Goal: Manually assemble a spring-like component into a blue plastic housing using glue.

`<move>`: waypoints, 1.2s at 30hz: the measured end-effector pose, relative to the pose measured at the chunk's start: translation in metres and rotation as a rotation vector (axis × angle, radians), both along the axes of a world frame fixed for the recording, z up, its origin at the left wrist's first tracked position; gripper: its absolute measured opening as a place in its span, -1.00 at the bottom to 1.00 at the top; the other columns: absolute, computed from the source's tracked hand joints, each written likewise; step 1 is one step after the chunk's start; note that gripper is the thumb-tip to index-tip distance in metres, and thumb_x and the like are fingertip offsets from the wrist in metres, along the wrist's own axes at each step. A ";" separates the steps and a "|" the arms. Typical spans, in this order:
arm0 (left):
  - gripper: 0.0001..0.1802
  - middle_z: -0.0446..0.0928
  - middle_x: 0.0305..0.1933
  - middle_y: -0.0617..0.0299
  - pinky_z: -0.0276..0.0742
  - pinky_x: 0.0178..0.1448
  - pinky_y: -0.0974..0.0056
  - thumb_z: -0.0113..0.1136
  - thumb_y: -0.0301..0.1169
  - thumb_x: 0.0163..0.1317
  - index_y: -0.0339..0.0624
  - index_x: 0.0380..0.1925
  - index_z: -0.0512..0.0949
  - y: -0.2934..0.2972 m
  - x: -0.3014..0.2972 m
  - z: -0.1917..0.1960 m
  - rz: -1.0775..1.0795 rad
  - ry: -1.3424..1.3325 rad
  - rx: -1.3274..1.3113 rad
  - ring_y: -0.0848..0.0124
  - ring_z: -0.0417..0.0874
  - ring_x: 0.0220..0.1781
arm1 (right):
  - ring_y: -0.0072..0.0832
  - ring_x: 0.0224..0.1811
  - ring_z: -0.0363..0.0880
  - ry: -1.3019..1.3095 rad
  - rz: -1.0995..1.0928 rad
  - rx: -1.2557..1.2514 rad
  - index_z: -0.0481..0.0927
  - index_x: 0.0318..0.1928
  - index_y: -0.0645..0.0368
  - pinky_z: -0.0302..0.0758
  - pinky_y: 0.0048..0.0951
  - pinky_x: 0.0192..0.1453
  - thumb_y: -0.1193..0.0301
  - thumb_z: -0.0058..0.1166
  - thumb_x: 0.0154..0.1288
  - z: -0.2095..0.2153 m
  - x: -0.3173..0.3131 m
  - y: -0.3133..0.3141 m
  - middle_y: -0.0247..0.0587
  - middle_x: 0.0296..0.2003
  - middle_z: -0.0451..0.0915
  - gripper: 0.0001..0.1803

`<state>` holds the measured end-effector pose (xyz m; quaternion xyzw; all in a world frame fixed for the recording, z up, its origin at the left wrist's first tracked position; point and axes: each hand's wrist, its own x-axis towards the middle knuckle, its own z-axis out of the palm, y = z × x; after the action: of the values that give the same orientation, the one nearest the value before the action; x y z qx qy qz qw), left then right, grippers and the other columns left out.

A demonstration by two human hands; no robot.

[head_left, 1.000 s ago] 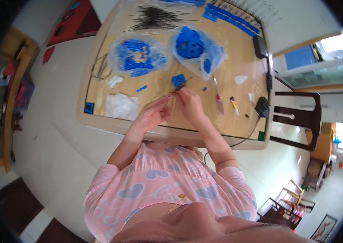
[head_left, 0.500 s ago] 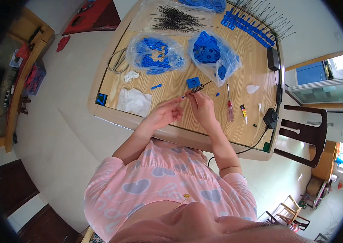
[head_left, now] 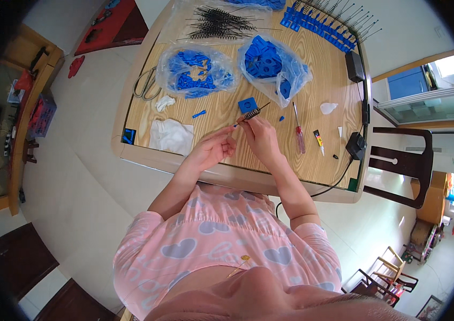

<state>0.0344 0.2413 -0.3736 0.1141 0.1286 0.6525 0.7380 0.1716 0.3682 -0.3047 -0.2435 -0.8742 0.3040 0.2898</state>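
Observation:
My right hand (head_left: 260, 138) is closed on a black coil spring (head_left: 251, 114), whose straight wire end points up and to the right. At the spring's near-left end a small blue piece (head_left: 235, 125) shows between my hands. The fingertips of my left hand (head_left: 213, 150) meet at that piece, the other fingers loosely curled. Just beyond the spring lies a blue square block (head_left: 247, 105) with a round recess. A blue stick-like part (head_left: 199, 114) rests to the left, and a tiny blue part (head_left: 281, 119) to the right.
Beyond my hands are bags of blue parts (head_left: 197, 72) (head_left: 263, 61) and a pile of black springs (head_left: 219, 22). Blue blocks with springs (head_left: 320, 29) line the far right. Scissors (head_left: 145, 88) and a white cloth (head_left: 171, 137) lie left; a screwdriver (head_left: 300, 140), glue tube (head_left: 319, 142) and adapter (head_left: 355, 145) right.
The view has shifted slightly, so the table and its things sit a little further left and higher. My hands keep the same hold on the spring and small blue piece.

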 end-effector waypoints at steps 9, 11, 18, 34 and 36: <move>-0.59 0.55 -0.19 0.08 0.41 -0.04 0.29 -0.09 -0.38 0.40 -0.19 0.22 0.34 -0.001 0.001 0.003 0.017 0.017 -0.013 0.33 0.55 -0.15 | -0.07 -0.33 0.54 0.003 0.000 0.003 0.54 -0.31 0.21 0.43 -0.14 -0.26 0.47 0.05 0.22 0.002 0.000 0.000 -0.06 -0.44 0.56 -0.92; -0.59 0.55 -0.19 0.09 0.41 -0.04 0.28 -0.09 -0.38 0.40 -0.19 0.22 0.34 -0.001 0.001 0.003 0.017 0.021 -0.013 0.33 0.55 -0.15 | -0.07 -0.33 0.54 0.001 0.002 0.004 0.54 -0.31 0.21 0.43 -0.15 -0.26 0.46 0.05 0.22 0.002 0.000 0.000 -0.06 -0.44 0.56 -0.92; -0.59 0.55 -0.18 0.07 0.41 -0.03 0.28 -0.08 -0.39 0.39 -0.20 0.22 0.33 -0.001 0.001 0.004 0.020 0.005 0.009 0.32 0.55 -0.14 | -0.04 -0.32 0.57 -0.013 0.013 0.017 0.57 -0.28 0.27 0.47 -0.20 -0.29 0.52 0.07 0.22 0.002 0.000 0.001 0.01 -0.40 0.58 -0.92; -0.57 0.56 -0.16 0.07 0.41 -0.01 0.26 -0.08 -0.39 0.39 -0.20 0.24 0.30 -0.001 0.001 0.001 0.007 -0.004 -0.017 0.31 0.56 -0.13 | -0.03 -0.34 0.56 -0.023 0.011 -0.004 0.57 -0.28 0.26 0.46 -0.19 -0.29 0.51 0.06 0.23 0.010 -0.001 -0.001 0.02 -0.41 0.57 -0.91; -0.57 0.56 -0.16 0.07 0.41 -0.01 0.26 -0.08 -0.39 0.39 -0.20 0.24 0.30 -0.001 0.000 0.001 0.006 -0.013 -0.006 0.31 0.56 -0.13 | -0.02 -0.33 0.56 -0.032 0.010 -0.005 0.57 -0.28 0.26 0.46 -0.19 -0.29 0.51 0.06 0.24 0.010 -0.001 -0.001 0.02 -0.41 0.57 -0.91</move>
<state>0.0347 0.2405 -0.3730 0.1074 0.1262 0.6550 0.7372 0.1709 0.3675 -0.2947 -0.2448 -0.8790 0.3039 0.2738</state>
